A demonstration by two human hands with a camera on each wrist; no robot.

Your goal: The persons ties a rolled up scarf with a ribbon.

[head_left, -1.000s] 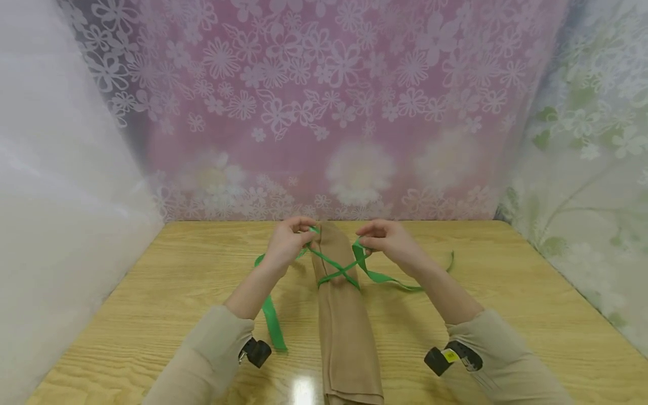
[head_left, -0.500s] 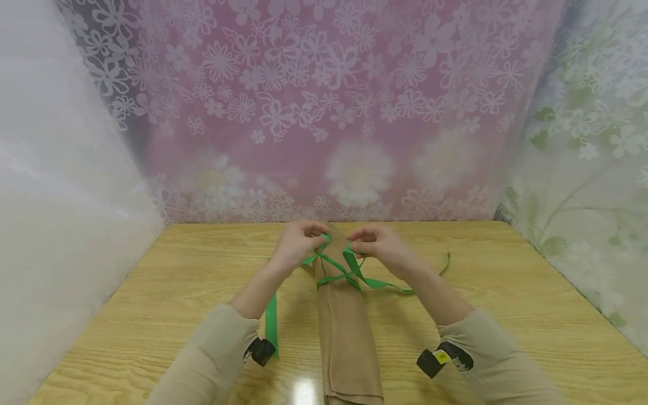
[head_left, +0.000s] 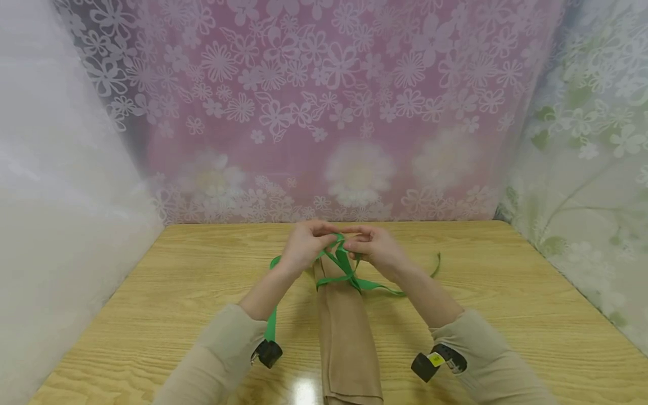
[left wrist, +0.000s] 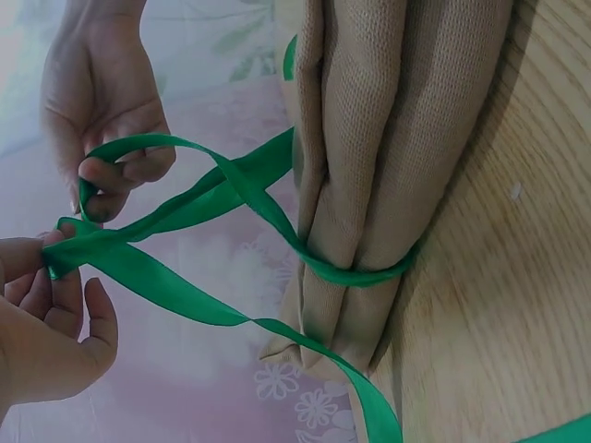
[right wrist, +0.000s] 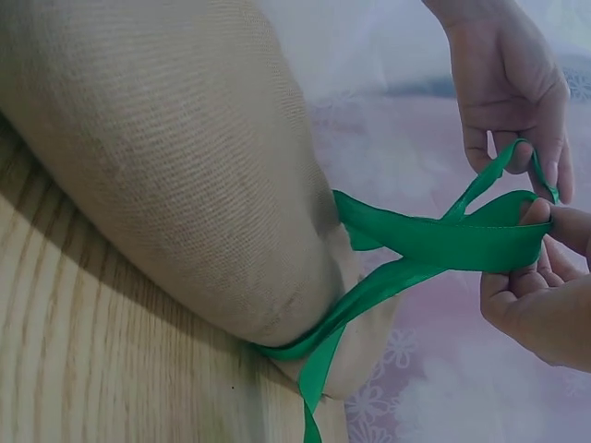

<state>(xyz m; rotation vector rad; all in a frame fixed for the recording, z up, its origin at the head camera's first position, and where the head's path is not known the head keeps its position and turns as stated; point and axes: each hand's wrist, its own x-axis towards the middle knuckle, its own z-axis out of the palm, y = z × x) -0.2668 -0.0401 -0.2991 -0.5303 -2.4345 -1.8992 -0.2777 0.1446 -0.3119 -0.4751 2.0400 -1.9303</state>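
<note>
A tan knit fabric bundle (head_left: pixel 351 343), long and folded, lies lengthwise before me with a green ribbon (head_left: pixel 331 279) wrapped around it near its far end. Above that end, my left hand (head_left: pixel 306 247) pinches one folded part of the ribbon between thumb and fingers. My right hand (head_left: pixel 381 251) pinches another loop, close against the left fingertips. In the left wrist view the ribbon strands (left wrist: pixel 175 291) cross between the hands and the bundle. The right wrist view shows a broad ribbon loop (right wrist: pixel 462 244) stretched from the bundle to my right fingers.
Loose ribbon tails trail over the wooden table (head_left: pixel 202 281) on both sides of the bundle. A pink flowered curtain (head_left: pixel 324 112) hangs behind the table's far edge. Pale sheets stand at left and right. Black cameras (head_left: pixel 425 367) are strapped at both wrists.
Both hands have moved inward over the bundle until their fingertips meet. The two ribbon loops they pinch have come together, and the loose tails have shifted with them.
</note>
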